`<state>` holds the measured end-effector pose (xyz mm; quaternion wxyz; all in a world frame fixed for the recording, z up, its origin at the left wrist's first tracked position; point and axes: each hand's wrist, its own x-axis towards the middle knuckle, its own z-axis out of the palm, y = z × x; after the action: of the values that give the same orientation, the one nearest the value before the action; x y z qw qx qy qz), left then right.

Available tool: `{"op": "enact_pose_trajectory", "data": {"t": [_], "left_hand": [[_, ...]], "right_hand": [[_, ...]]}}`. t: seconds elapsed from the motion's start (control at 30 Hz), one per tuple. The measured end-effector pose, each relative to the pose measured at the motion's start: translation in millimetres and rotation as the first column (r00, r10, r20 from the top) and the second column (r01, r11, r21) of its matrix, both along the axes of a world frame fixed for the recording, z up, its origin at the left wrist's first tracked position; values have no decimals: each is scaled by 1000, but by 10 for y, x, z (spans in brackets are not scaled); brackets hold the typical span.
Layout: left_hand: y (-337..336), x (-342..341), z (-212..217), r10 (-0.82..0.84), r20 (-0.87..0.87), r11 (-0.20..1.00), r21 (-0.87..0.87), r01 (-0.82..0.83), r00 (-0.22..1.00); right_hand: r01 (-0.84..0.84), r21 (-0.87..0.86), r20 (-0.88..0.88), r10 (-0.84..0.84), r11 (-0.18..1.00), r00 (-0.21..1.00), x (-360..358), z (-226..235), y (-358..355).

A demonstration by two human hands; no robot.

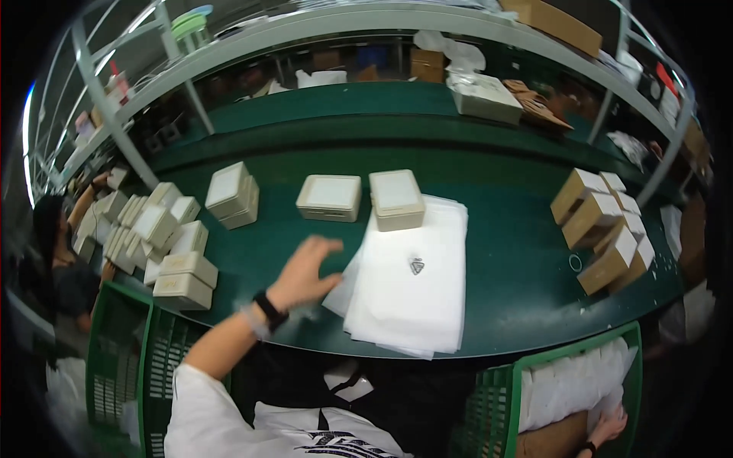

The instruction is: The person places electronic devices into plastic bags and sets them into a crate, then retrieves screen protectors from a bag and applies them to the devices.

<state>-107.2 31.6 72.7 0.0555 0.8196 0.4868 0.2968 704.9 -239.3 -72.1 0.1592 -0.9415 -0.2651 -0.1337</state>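
Observation:
My left hand (305, 273) hovers over the green tabletop just left of a stack of white plastic bags (416, 298), its fingers apart and nothing in it. A dark band circles that wrist. At the lower right, my right hand (609, 424) is down inside a green crate (515, 397), fingers curled on a white wrapped package (605, 402); its fingertips are partly hidden. A cream box (398, 200) rests on the far end of the bag stack. Beside it, to the left, sits another cream box (329, 198).
Farther left stand stacked cream boxes (232, 195) and a large pile of cream boxes (183, 278). Brown-and-white cartons (603, 221) stand at the right. A second green crate (145, 366) is at the lower left. Another person (69, 259) works at the far left. A metal shelf (336, 38) spans the back.

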Motion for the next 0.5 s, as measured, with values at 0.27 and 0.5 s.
{"op": "enact_pose_trajectory", "data": {"t": [0.27, 0.5], "left_hand": [[1490, -830, 83, 239, -570, 926, -110, -361, 786], [1629, -1167, -219, 137, -183, 990, -16, -142, 974]], "right_hand": [[-357, 105, -11, 360, 928, 933, -1709, 1355, 651], [-493, 690, -386, 846, 530, 369, -4708, 2090, 275]]}}
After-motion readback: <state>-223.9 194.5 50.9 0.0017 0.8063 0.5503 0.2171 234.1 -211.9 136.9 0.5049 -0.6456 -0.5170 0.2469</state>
